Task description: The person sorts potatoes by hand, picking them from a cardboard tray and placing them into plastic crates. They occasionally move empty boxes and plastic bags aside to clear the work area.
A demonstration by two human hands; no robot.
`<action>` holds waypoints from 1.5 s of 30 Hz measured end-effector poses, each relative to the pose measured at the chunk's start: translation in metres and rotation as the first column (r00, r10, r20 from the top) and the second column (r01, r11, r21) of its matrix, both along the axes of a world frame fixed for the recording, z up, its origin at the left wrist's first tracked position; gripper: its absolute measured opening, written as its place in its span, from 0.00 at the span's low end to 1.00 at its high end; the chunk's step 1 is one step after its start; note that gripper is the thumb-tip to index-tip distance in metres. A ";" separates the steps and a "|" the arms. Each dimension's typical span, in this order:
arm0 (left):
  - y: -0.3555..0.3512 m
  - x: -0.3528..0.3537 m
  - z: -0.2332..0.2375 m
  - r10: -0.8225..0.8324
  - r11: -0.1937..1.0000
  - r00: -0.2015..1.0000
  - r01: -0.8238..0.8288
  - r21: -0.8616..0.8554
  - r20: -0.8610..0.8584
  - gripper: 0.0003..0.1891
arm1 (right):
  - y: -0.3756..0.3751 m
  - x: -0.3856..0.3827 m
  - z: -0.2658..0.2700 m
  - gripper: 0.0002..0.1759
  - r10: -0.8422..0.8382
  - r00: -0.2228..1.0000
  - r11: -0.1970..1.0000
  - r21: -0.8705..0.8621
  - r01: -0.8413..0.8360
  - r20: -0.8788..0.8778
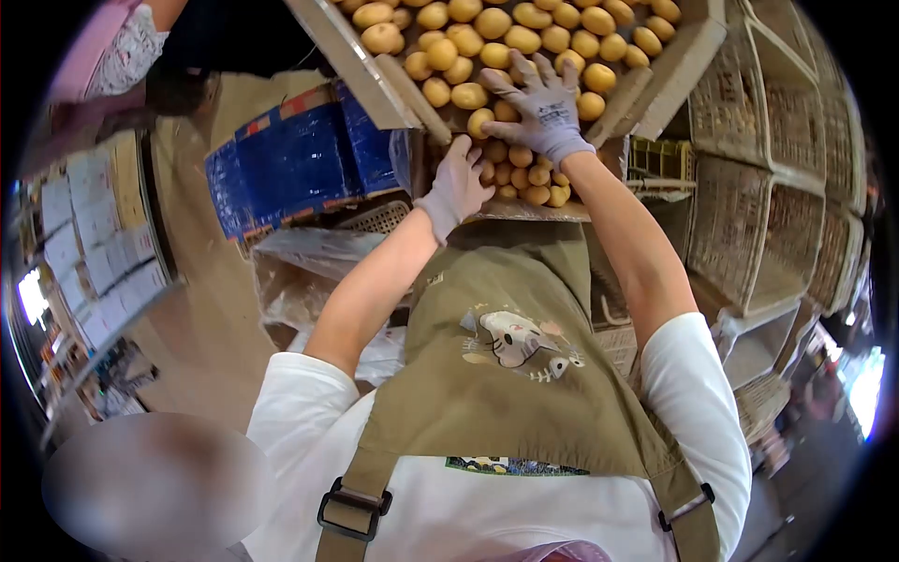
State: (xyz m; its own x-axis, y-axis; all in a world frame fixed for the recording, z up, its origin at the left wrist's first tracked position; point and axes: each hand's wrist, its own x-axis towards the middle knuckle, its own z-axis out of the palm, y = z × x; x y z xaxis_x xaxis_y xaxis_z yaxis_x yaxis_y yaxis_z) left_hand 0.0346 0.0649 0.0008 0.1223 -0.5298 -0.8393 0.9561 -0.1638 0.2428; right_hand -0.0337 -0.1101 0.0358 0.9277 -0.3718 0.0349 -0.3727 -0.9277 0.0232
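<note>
My right hand (546,108), in a pale grey work glove, lies palm down over small yellow potatoes (523,39) at the lower end of a wood-sided tray (393,101). Its fingers are spread and touch several of them. My left hand (453,191), gloved alike, rests at the left side of a carton (534,212) below the tray's mouth. Its fingers are apart, with nothing visible in them, close to the potatoes (520,175) heaped in that carton. The tips of its fingers are partly hidden by the tray's edge.
Blue-covered cartons (295,155) stand to the left, above a plastic-lined box (309,267). Stacked beige plastic crates (730,215) rise on the right, with a yellow crate (660,161) nearer. White cartons (98,234) are far left. Another person's sleeve (126,56) shows at upper left.
</note>
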 end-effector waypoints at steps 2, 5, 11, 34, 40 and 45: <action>0.047 -0.006 -0.001 0.044 0.995 0.999 -0.046 -0.089 -0.029 0.28 | 0.001 0.002 -0.004 0.45 -0.005 1.000 1.000 -0.026 0.005 -0.002; 0.126 -0.019 0.006 0.114 0.977 0.993 -0.115 -0.177 -0.018 0.24 | 0.002 0.002 -0.008 0.45 0.006 1.000 0.998 -0.064 -0.006 0.000; 0.308 -0.099 -0.076 0.511 0.859 0.843 -0.494 -0.133 0.170 0.20 | 0.001 0.000 -0.020 0.45 0.092 0.990 0.988 -0.131 -0.078 0.105; 0.386 -0.060 -0.164 -0.373 0.646 0.857 -0.035 0.763 0.355 0.48 | 0.007 -0.010 -0.018 0.43 0.146 0.961 0.987 -0.107 -0.124 0.235; 0.323 -0.033 -0.195 -0.087 0.136 0.646 -0.747 0.651 0.759 0.43 | 0.011 -0.003 -0.022 0.46 0.114 0.986 0.989 -0.111 -0.100 0.124; 0.361 -0.006 -0.163 -0.678 0.116 0.708 -0.163 0.980 0.199 0.40 | -0.002 -0.001 -0.037 0.48 0.231 0.953 0.963 -0.182 -0.196 0.195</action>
